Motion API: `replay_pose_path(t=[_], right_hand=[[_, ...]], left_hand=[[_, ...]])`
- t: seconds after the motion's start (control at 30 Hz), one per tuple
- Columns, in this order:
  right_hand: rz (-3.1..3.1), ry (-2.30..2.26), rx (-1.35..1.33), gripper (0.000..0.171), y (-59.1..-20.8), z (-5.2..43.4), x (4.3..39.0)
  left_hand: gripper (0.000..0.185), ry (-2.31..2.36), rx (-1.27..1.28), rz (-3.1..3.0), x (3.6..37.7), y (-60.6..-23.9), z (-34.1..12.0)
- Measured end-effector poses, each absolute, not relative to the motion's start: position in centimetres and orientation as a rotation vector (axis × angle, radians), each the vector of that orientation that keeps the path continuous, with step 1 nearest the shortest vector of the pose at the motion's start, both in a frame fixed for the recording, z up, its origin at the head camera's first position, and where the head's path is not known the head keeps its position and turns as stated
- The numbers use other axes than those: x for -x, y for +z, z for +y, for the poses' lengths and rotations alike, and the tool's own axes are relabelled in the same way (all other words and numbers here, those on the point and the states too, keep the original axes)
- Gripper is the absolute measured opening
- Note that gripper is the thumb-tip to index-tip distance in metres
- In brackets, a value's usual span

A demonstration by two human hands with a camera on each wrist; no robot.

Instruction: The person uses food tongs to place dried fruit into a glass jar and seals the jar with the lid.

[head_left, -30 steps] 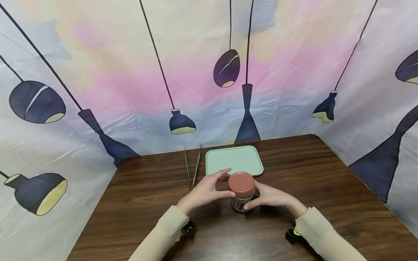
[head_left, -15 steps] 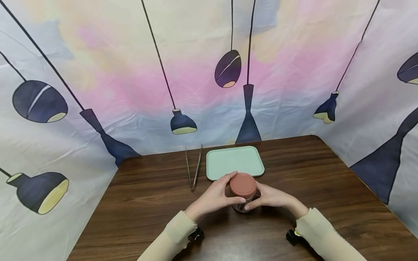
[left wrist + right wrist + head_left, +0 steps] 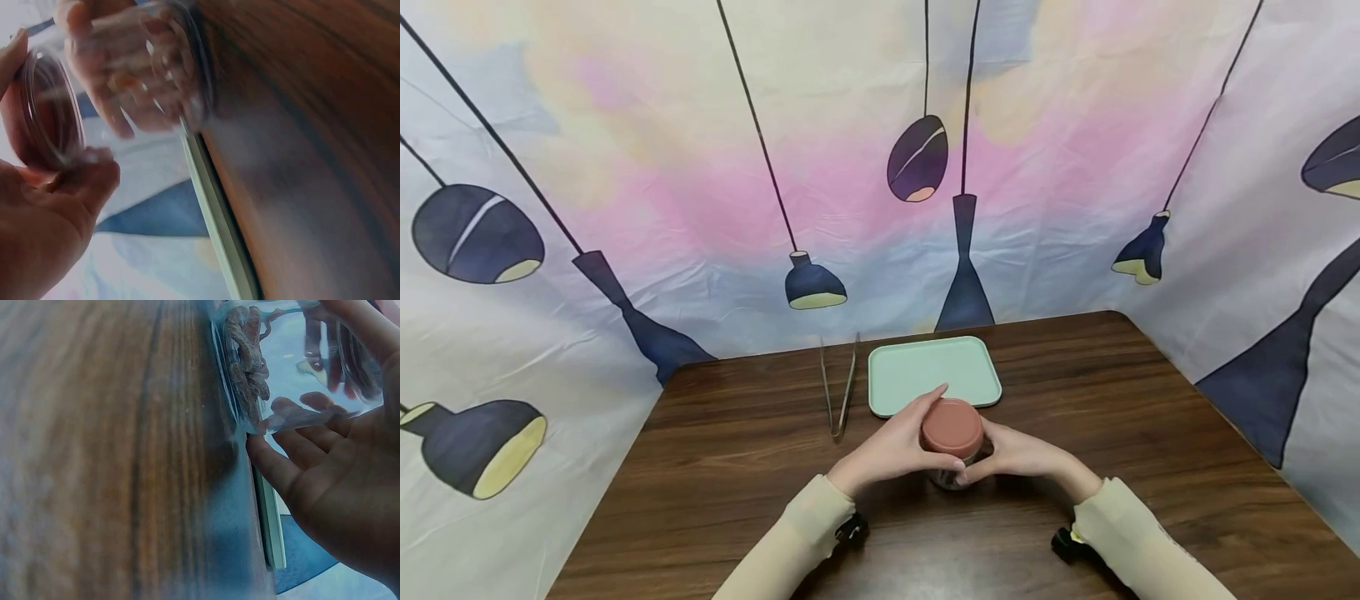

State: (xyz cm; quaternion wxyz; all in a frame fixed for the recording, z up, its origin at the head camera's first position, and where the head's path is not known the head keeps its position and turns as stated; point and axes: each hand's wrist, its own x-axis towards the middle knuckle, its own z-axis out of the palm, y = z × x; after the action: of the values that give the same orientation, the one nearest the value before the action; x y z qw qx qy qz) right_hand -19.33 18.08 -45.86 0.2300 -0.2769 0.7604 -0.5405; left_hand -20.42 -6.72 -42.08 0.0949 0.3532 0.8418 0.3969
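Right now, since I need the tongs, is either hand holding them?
No: the tongs lie on the table, while both hands grip the jar.

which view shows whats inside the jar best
The right wrist view: brown pieces lie on the jar bottom, seen through clear glass. Head view shows mostly the lid; left wrist view is blurred.

No legible text, label, brand, number or sign in any view. Jar (image 3: 953, 446), tray (image 3: 934, 375) and tongs (image 3: 838, 392) carry no readable markings.
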Motion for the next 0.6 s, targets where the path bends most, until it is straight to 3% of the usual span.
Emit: replay_pose_path(t=[0.17,0.43,0.6], right_hand=[[2.121,-1.474,0.757,0.095,-45.8,18.0,19.3],[2.114,-1.471,0.744,0.095,-45.7,18.0,19.2],[2.099,-1.477,0.768,0.094,-45.7,17.9,19.2]], left_hand=[[0.104,1.225,-0.996,2.502,20.6,-42.1,-8.9],[0.070,1.277,-1.063,2.499,19.9,-41.6,-10.2],[0.082,1.222,-1.097,2.496,19.0,-41.4,-8.6]])
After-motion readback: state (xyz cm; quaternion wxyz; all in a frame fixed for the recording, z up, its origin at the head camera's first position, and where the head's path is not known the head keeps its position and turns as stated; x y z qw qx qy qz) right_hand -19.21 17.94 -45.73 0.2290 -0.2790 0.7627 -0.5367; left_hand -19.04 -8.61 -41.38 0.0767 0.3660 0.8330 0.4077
